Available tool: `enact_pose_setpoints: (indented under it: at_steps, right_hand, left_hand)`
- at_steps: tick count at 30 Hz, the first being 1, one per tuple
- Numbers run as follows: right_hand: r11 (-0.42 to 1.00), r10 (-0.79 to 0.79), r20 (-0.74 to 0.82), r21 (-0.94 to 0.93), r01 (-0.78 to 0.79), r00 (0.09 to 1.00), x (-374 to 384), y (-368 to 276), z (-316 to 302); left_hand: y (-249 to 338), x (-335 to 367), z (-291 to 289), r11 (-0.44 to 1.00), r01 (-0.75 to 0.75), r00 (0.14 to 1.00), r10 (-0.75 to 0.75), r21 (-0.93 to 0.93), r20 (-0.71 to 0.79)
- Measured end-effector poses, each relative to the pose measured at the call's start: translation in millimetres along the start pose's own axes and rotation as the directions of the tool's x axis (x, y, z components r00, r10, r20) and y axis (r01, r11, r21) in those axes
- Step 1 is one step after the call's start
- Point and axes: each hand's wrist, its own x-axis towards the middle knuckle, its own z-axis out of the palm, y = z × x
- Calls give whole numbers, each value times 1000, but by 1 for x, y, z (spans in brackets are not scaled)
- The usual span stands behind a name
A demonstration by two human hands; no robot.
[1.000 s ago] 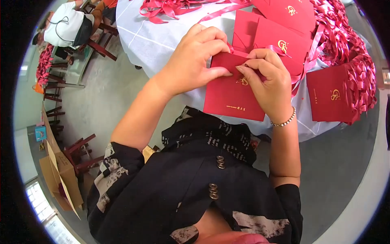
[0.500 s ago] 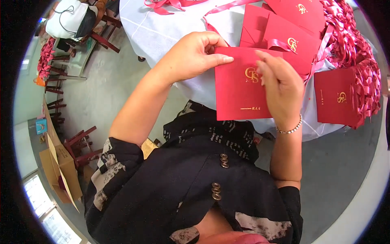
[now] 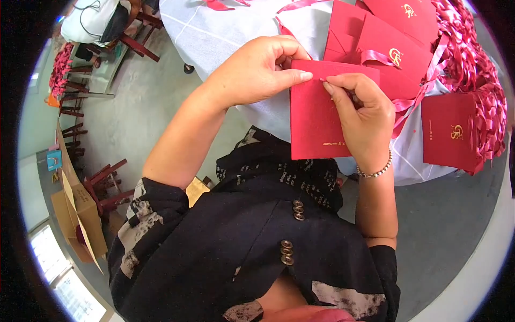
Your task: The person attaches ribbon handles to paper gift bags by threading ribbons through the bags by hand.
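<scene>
A flat red paper gift bag point(image 3: 314, 123) with gold print hangs at the table's near edge. My left hand point(image 3: 263, 72) grips its upper left corner, thumb on the front and fingers curled behind. A red ribbon point(image 3: 284, 27) runs from the table down behind that hand. My right hand point(image 3: 367, 110) lies over the bag's front, thumb and forefinger pinched close to my left thumb. A tiny pinkish bit shows at those fingertips, too small to name. The right hand covers much of the gold print.
More red bags point(image 3: 394, 40) lie overlapping on the white-clothed table point(image 3: 196, 43). To the right are a bag stack point(image 3: 448, 131) with ribbon handles and a heap of ribbons point(image 3: 461, 48). An open cardboard box point(image 3: 80, 214) and wooden stools point(image 3: 110, 193) stand left.
My right hand has come down to the bag's front and its fingers have closed in a pinch near my left thumb. The left hand keeps its hold on the bag.
</scene>
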Motion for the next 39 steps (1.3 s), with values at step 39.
enact_pose_setpoints:
  at_steps: [39]
  right_hand:
    - [977,-172,43,-121,176,984,2,-9,-1]
  left_hand:
    - [10,-13,21,809,-359,865,476,466,-160]
